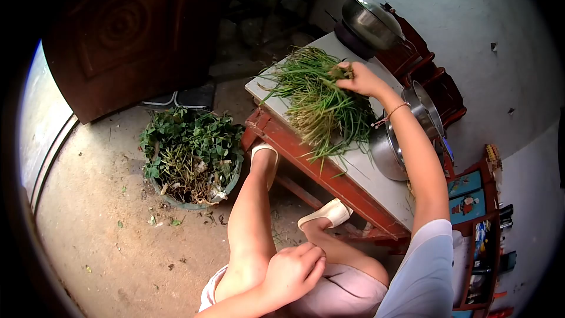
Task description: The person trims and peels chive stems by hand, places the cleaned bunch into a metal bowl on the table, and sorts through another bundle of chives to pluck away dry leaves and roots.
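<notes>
Right fingers (346,84) pinch one tuft (341,73) at one heap of greens (315,103).

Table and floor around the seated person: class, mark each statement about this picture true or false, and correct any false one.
1. The right hand is touching the green stalks. True.
2. The left hand is inside a metal pot. False: it rests over the lap.
3. The tub of leafy plants stands on the floor. True.
4. The table frame is painted blue. False: it is red.
5. The green stalks are lying on the floor. False: they are heaped on the tabletop.
6. The person is wearing pale shoes. True.
</notes>
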Tool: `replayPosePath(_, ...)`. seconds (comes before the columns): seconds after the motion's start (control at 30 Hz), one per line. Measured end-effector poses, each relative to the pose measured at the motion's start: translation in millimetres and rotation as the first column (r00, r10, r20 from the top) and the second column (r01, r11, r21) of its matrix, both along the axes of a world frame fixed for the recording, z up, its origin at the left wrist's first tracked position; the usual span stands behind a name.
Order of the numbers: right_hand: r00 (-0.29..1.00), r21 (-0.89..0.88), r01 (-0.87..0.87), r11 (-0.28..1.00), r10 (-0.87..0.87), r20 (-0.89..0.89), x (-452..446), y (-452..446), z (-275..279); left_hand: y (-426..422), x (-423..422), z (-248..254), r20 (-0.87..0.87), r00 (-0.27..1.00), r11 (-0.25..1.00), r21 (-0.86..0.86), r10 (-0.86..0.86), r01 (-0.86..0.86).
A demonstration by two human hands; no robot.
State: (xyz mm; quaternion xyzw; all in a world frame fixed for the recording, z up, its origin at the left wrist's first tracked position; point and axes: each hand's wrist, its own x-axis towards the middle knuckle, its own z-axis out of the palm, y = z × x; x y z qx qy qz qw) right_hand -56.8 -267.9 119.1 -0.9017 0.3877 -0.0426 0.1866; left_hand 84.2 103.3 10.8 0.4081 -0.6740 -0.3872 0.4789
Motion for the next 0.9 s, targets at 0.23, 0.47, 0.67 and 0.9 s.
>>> replayPosePath(0.23,0.970,0.222,-0.034,0.974,-0.021,0.240,-15.4,13.9,27.2,0.7,0.0,1.8,0.015,1.000,1.000,0.027,0.016,-0.016)
replayPosePath(0.47,0.929,-0.097,-0.241,0.966,0.201,-0.312,-5.4,74.8,-0.8,1.9,-1.7,0.5,0.037,0.998,0.999,0.017,0.047,-0.047)
replayPosePath(0.67,0.917,-0.363,-0.295,0.884,0.155,-0.368,-8.2,83.5,-15.1,2.1,-0.9,4.3,0.041,0.999,0.998,0.052,0.028,-0.030)
replayPosePath(0.9,0.946,-0.366,-0.322,0.873,0.311,-0.091,-20.6,53.1,-7.7,2.2,-0.1,5.3,0.035,0.999,0.994,0.107,0.017,-0.021)
